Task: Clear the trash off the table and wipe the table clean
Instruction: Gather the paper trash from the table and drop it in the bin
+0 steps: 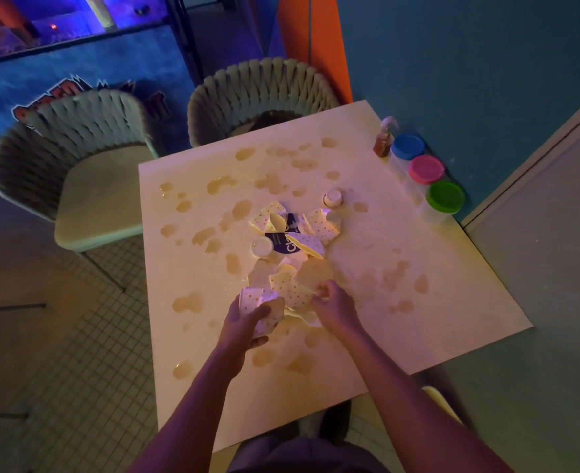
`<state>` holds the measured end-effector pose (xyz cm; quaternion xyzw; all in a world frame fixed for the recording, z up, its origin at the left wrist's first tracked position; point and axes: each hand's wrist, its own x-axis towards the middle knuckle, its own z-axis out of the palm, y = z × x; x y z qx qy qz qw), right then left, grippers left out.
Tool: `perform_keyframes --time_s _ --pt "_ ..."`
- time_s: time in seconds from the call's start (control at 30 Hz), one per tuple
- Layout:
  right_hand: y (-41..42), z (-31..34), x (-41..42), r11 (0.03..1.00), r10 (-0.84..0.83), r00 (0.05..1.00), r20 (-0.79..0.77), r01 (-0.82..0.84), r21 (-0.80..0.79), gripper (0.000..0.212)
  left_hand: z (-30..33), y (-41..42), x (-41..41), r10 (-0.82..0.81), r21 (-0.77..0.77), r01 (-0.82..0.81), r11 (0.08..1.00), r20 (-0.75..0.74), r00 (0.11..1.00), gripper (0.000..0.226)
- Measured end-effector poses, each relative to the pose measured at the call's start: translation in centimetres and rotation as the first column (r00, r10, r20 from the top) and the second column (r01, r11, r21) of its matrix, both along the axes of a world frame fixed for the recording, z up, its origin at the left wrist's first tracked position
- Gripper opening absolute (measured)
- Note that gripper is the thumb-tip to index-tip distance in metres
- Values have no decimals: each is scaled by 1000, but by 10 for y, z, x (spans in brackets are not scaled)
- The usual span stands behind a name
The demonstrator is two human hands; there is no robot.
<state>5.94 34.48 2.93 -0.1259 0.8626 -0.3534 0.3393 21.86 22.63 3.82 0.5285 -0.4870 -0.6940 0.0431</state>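
Note:
A white square table (pixel 418 302) is spotted with many brownish spill puddles. A pile of crumpled polka-dot paper cups and wrappers (pixel 295 247) lies at its middle, with a blue printed wrapper (pixel 283 242) among them. My left hand (pixel 244 322) grips a crushed dotted cup (pixel 264 307) near the front of the pile. My right hand (pixel 332 302) pinches another flattened dotted piece (pixel 292 291) right beside it. A small white cup (pixel 332 198) lies tipped over behind the pile, and a white lid (pixel 262 248) sits at its left.
A spray bottle (pixel 384 138) and three tubs with blue (pixel 408 146), pink (pixel 426 169) and green (pixel 445 198) lids stand along the table's right edge by the wall. Two woven chairs (pixel 87 172) (pixel 261 93) stand at the far side. Tiled floor lies to the left.

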Motion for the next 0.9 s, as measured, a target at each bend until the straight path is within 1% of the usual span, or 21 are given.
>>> perform_keyframes --time_s 0.1,0.27,0.33,0.4,0.47,0.5,0.57,0.67,0.73,0.77,0.83,0.9 --pt "-14 -5 -23 997 -18 999 -50 22 70 53 -4 -15 6 -1 16 1 1000 7 1000 59" --pt "-32 -15 -48 966 142 989 -49 -127 227 91 -6 -30 10 -13 24 12 1000 8 1000 58" --pt "-38 -21 -49 945 192 980 -49 -171 278 100 -7 -35 10 -28 23 28 999 7 1000 58" --pt "-46 -25 -49 931 213 975 -66 -181 318 103 -10 -42 7 -44 17 44 999 4 999 54" --pt "-47 -26 -48 941 176 980 -96 -139 308 100 -7 -44 5 -61 -5 61 998 -10 998 50" --pt "-49 -27 -49 952 141 985 -103 -106 286 96 -7 -46 3 -73 -16 73 997 -16 997 49" --pt "-54 -29 -51 971 69 992 -109 -42 233 80 -9 -52 0 -95 -23 95 995 -25 995 47" --pt "-54 -27 -56 992 -2 997 -81 13 126 50 -9 -55 -3 -102 -16 101 995 -34 994 50" --pt "-54 -25 -59 997 -47 999 -8 47 68 34 -11 -56 -4 -105 -7 105 994 -32 994 54" --pt "-52 -24 -59 996 -69 997 39 67 50 31 -13 -56 -5 -103 -4 103 995 -32 994 54" --pt "-50 -25 -60 997 -79 986 145 75 29 29 -13 -55 -5 -92 3 92 996 -34 995 55" --pt "-48 -24 -56 998 -53 969 243 57 -9 28 -13 -55 -5 -85 4 85 996 -42 996 55"
